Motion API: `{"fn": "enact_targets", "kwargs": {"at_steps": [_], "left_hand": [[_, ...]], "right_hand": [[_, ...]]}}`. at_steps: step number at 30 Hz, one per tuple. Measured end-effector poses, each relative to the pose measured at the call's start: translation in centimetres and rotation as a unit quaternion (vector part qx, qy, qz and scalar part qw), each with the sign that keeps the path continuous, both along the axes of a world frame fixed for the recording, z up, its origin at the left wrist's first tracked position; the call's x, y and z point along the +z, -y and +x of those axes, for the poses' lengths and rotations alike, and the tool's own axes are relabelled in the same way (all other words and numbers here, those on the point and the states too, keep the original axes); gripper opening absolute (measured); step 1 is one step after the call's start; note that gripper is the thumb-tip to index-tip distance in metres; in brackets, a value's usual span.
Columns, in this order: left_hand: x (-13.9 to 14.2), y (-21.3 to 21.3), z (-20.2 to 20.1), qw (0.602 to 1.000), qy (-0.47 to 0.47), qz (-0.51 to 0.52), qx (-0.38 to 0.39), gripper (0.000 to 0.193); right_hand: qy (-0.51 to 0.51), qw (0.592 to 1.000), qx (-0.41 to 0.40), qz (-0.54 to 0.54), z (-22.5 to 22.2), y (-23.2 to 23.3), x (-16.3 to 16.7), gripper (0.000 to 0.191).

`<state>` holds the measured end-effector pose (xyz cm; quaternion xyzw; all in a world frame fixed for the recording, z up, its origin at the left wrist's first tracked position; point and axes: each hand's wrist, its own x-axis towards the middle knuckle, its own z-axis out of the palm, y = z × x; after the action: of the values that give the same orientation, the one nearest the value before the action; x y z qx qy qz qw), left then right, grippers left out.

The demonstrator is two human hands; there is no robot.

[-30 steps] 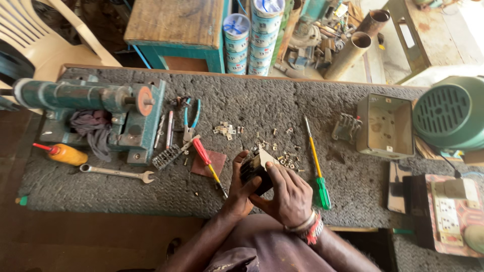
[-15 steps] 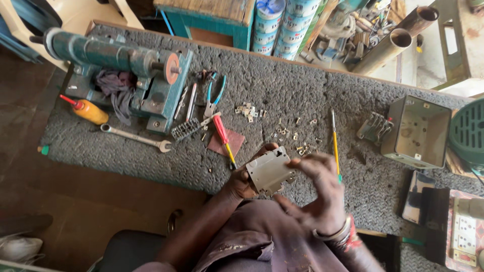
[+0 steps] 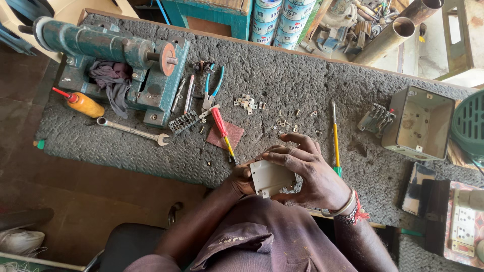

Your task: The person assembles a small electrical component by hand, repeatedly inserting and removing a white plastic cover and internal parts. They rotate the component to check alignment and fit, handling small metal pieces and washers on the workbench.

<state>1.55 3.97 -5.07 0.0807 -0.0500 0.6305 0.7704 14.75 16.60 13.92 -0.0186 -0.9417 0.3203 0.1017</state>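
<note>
Rough grey matting covers the worktop [image 3: 302, 80], screws scattered at 12 o'clock. At its near edge both hands, left hand [image 3: 241, 180] and right hand [image 3: 308, 171], close around a white plastic plate [image 3: 272, 178]; inspection looks underway, demanding steady fingertip turning next.

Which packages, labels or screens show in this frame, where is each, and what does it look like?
Labelled tins: beyond the bench's far edge, top centre; stacked cylinders, white and blue labels.
Orange bottle: left on the mat, beside the teal machine; red nozzle, no label visible.
Dark flat device: right, possibly a phone, screen dark.
</note>
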Motion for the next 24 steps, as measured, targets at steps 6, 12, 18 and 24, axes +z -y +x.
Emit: {"fn": "enact_targets", "kwargs": {"at_steps": [6, 12, 18, 24], "left_hand": [[0.6, -0.2, 0.1, 1.0, 0.013, 0.006, 0.003, 0.122], [0.2, -0.4, 0.1, 0.998, -0.013, 0.051, 0.018, 0.105], [0.6, -0.2, -0.5, 0.998, 0.01, 0.063, -0.004, 0.107], [0.7, -0.2, -0.3, 0.998, -0.01, 0.064, 0.003, 0.106]], "right_hand": [[-0.057, 0.998, -0.017, 0.006, 0.8, -0.3, -1.1, 0.082], [-0.177, 0.966, -0.124, -0.139, 3.2, -3.7, -2.6, 0.075], [0.024, 0.957, -0.283, 0.052, 3.8, -5.6, -7.6, 0.086], [0.076, 0.959, -0.254, 0.096, 2.4, -3.4, -13.2, 0.086]]}}
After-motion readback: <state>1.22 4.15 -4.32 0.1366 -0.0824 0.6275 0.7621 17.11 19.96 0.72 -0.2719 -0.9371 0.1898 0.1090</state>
